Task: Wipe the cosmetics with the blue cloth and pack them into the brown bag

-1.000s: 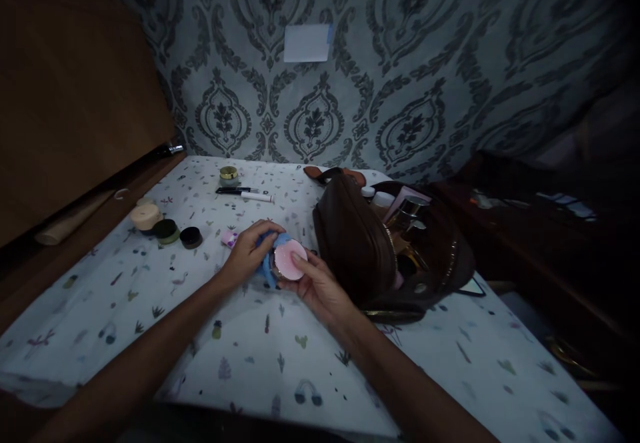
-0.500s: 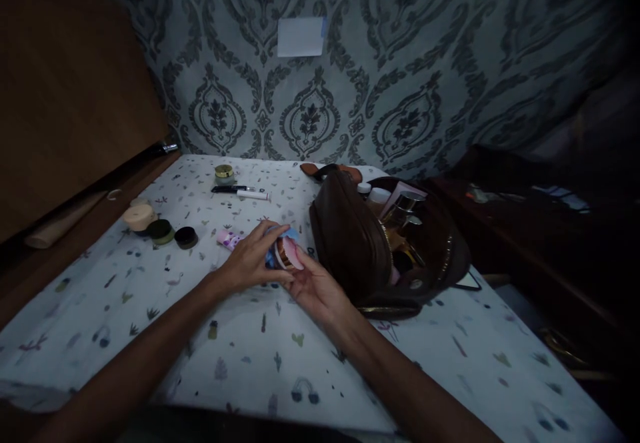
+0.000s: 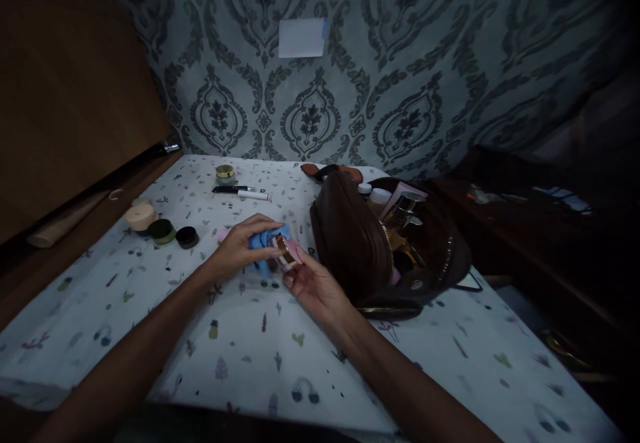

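Observation:
In front of the bag, my right hand (image 3: 320, 293) grips a small cosmetic jar (image 3: 287, 252) with a gold band and a pink lid, tilted on its side. My left hand (image 3: 237, 251) has its fingers closed on a crumpled blue cloth (image 3: 261, 240), which lies against the jar's left side. Part of the cloth is blurred. Behind my left hand, only a bit of a pink tube (image 3: 222, 235) shows. An open brown cosmetic bag (image 3: 350, 243), with bottles and jars inside, stands just right of the jar.
Left on the patterned tablecloth (image 3: 165, 323) are a beige-lidded jar (image 3: 140, 217), a green jar (image 3: 161, 231) and a black-lidded pot (image 3: 187, 237). Farther back are a gold-lidded jar (image 3: 225, 175), a white pen-like stick (image 3: 254, 195) and a black one (image 3: 230, 189). A wallpapered wall rises behind.
My left hand has shifted a little left on the jar, and more of the blue cloth shows. The pink tube is now mostly covered. My right hand holds the jar in nearly the same place.

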Action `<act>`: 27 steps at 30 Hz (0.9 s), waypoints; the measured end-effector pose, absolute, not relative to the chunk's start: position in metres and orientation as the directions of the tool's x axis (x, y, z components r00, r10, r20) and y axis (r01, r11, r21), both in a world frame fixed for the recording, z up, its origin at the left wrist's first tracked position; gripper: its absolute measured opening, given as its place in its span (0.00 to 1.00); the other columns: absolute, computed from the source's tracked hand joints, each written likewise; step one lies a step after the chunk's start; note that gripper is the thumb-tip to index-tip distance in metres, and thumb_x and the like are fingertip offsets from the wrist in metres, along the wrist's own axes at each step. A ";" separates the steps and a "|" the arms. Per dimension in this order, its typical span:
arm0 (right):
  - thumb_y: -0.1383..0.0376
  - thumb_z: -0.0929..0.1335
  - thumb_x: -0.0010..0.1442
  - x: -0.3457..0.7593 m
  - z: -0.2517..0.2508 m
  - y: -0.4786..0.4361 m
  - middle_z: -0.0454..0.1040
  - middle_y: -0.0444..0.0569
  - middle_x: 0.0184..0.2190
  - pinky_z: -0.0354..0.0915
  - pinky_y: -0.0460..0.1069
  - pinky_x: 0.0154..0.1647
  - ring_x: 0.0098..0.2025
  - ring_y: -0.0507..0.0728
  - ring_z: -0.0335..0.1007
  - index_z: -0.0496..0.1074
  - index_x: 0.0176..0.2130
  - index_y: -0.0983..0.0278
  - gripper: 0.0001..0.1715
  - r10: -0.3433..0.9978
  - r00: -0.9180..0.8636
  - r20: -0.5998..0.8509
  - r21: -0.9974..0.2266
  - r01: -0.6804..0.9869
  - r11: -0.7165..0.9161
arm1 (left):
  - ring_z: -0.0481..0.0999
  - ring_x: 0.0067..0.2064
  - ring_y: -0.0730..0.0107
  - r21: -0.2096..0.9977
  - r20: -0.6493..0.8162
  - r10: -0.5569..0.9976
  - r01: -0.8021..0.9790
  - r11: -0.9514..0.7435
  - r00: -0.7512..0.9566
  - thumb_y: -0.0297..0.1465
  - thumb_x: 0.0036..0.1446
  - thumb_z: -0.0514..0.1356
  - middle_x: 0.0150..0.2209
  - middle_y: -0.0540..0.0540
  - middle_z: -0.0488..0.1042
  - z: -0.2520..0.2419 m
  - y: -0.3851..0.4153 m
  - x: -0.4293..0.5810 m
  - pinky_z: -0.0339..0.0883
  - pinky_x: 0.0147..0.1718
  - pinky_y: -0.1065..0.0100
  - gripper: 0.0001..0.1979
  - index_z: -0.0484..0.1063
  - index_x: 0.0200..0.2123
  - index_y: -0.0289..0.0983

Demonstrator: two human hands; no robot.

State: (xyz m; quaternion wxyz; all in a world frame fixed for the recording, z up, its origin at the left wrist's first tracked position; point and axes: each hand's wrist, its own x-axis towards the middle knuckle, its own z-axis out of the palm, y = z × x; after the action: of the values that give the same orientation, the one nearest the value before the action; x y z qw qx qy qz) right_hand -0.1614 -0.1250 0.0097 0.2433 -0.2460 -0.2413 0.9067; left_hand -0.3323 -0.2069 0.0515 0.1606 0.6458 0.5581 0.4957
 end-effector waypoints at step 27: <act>0.56 0.77 0.51 -0.160 0.009 -0.129 0.78 0.41 0.28 0.68 0.43 0.27 0.28 0.50 0.76 0.72 0.39 0.60 0.19 0.520 -0.812 -0.266 -0.674 -0.229 -0.703 | 0.72 0.53 0.58 0.740 0.488 0.868 0.571 -0.356 -0.092 0.42 0.55 0.67 0.50 0.42 0.73 0.048 -0.206 -0.326 0.66 0.54 0.58 0.24 0.74 0.53 0.42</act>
State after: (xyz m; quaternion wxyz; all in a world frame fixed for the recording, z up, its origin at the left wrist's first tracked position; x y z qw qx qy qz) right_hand -0.1596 -0.1288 0.0093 0.2092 -0.2242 -0.3239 0.8950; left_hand -0.3257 -0.2061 0.0482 0.1496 0.6572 0.5474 0.4961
